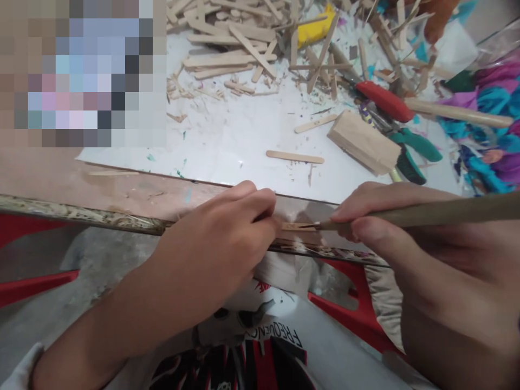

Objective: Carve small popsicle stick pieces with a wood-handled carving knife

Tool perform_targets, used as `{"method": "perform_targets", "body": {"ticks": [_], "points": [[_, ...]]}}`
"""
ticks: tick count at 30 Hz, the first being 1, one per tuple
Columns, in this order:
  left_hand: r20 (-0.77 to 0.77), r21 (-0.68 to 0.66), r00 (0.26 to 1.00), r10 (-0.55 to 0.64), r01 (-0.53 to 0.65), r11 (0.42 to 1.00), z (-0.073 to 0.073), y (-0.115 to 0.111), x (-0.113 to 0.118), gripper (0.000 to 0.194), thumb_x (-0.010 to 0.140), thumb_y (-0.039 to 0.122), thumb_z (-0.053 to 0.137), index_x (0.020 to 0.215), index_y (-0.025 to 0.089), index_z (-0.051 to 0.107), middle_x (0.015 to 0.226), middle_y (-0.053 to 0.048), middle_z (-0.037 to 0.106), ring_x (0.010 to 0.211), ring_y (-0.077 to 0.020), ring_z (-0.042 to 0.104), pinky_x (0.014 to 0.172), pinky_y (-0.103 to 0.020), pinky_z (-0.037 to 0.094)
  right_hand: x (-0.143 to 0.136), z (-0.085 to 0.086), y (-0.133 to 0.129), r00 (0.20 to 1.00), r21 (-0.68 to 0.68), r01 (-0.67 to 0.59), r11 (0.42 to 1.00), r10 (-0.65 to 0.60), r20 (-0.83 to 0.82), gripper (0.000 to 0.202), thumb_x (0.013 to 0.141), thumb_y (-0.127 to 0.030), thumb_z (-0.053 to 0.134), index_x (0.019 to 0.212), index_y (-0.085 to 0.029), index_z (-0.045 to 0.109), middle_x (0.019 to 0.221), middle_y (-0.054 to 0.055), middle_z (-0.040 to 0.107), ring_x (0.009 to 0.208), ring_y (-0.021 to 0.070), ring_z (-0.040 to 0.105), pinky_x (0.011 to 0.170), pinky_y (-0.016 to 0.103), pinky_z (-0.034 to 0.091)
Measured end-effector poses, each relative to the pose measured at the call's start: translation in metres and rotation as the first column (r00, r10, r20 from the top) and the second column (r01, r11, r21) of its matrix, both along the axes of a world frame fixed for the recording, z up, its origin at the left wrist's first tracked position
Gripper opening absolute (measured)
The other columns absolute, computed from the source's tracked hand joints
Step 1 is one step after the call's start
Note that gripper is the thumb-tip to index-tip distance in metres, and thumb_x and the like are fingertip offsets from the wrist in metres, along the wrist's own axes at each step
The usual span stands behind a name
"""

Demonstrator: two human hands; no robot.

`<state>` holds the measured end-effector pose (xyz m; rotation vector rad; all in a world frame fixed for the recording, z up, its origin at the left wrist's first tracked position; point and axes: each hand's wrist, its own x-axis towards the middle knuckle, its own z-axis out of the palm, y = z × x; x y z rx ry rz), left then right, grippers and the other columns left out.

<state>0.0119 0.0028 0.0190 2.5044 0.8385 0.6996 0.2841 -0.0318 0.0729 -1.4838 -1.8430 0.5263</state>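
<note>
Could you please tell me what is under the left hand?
A wooden stick pokes out from under the left hand; the part the hand covers cannot be seen.

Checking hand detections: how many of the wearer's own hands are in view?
2. The left hand is near the centre, at one end of a thin wooden piece; the right hand is at the right, holding a long-handled tool. Neither is hidden.

The stick point(298, 226) at centre is pale tan, the tool handle point(439, 211) at right dull olive-brown; above, the white sheet point(227, 135) is flecked green. Upper right shows a red handle point(384, 102), a teal handle point(422, 145), purple and turquoise scraps point(493, 100). At bottom, the white shirt point(345, 344) carries black and red print
</note>
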Motion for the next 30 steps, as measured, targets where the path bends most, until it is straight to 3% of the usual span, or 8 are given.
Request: {"method": "perform_targets", "body": {"ticks": [2, 6, 9, 11, 19, 25, 30], "points": [[-0.01, -0.003, 1.0, -0.007, 0.007, 1.0, 0.0, 0.0, 0.001, 0.042, 0.118, -0.005, 0.054, 0.105, 0.02, 0.085, 0.111, -0.004, 0.083, 0.105, -0.0241, 0.079, 0.107, -0.037, 0.072, -0.003, -0.002, -0.005, 0.995, -0.027, 0.09, 0.996, -0.092, -0.05, 0.015, 0.115, -0.034, 0.096, 0.101, -0.037, 0.097, 0.099, -0.003, 0.089, 0.085, 0.0183, 0.079, 0.072, 0.03, 0.066], [-0.032, 0.064, 0.999, 0.005, -0.003, 0.998, 0.0, -0.003, -0.001, 0.046, 0.12, -0.007, 0.051, 0.102, 0.02, 0.084, 0.114, -0.007, 0.083, 0.111, -0.0254, 0.079, 0.109, -0.038, 0.072, 0.004, -0.002, -0.005, 0.99, -0.132, 0.011, 0.991, -0.03, -0.139, 0.013, 0.105, -0.032, 0.105, 0.096, -0.036, 0.096, 0.093, -0.003, 0.091, 0.082, 0.0185, 0.085, 0.069, 0.028, 0.069], [-0.066, 0.109, 0.998, 0.002, 0.005, 0.994, 0.001, -0.005, -0.001, 0.047, 0.12, -0.006, 0.051, 0.099, 0.02, 0.084, 0.113, -0.008, 0.083, 0.112, -0.0275, 0.078, 0.112, -0.042, 0.072, 0.021, 0.002, -0.009, 0.988, -0.087, 0.111, 0.99, -0.1, 0.119, 0.017, 0.109, -0.06, 0.103, 0.108, -0.043, 0.102, 0.097, -0.005, 0.097, 0.077, 0.0158, 0.089, 0.068, 0.02, 0.07], [-0.08, 0.126, 0.997, 0.006, 0.004, 0.992, 0.001, -0.005, -0.001, 0.047, 0.12, -0.006, 0.053, 0.098, 0.021, 0.084, 0.115, -0.009, 0.083, 0.112, -0.0292, 0.077, 0.109, -0.044, 0.072, 0.028, 0.004, -0.015, 0.961, -0.065, 0.101, 0.993, -0.08, 0.266, 0.026, 0.112, -0.072, 0.096, 0.117, -0.048, 0.104, 0.099, -0.007, 0.1, 0.075, 0.0163, 0.093, 0.065, 0.017, 0.07], [-0.057, 0.056, 0.998, 0.03, -0.026, 0.998, 0.004, -0.006, -0.002, 0.048, 0.12, -0.006, 0.054, 0.094, 0.024, 0.081, 0.112, -0.007, 0.084, 0.108, -0.0287, 0.075, 0.097, -0.045, 0.069, 0.01, -0.004, -0.03, 0.995, -0.199, 0.021, 0.98, 0.0, 0.103, 0.009, 0.117, -0.047, 0.092, 0.116, -0.047, 0.101, 0.105, -0.008, 0.1, 0.077, 0.025, 0.095, 0.069, 0.033, 0.081], [-0.059, 0.064, 0.998, 0.022, -0.018, 0.998, 0.003, -0.006, 0.0, 0.051, 0.119, -0.006, 0.046, 0.113, 0.018, 0.09, 0.115, -0.008, 0.083, 0.109, -0.0296, 0.076, 0.1, -0.046, 0.069, 0.007, -0.004, -0.027, 0.996, -0.225, 0.062, 0.972, -0.044, 0.081, 0.01, 0.12, -0.048, 0.091, 0.114, -0.047, 0.098, 0.106, -0.008, 0.099, 0.083, 0.0242, 0.095, 0.073, 0.035, 0.08], [-0.029, 0.081, 0.999, 0.016, -0.013, 0.997, 0.002, -0.005, 0.0, 0.047, 0.118, -0.005, 0.048, 0.125, 0.012, 0.091, 0.117, -0.009, 0.083, 0.109, -0.0296, 0.077, 0.101, -0.044, 0.069, 0.01, -0.003, -0.024, 0.991, -0.185, 0.059, 0.981, -0.036, 0.128, 0.008, 0.114, -0.052, 0.095, 0.11, -0.047, 0.1, 0.096, -0.005, 0.096, 0.072, 0.0274, 0.089, 0.074, 0.042, 0.082]]}}
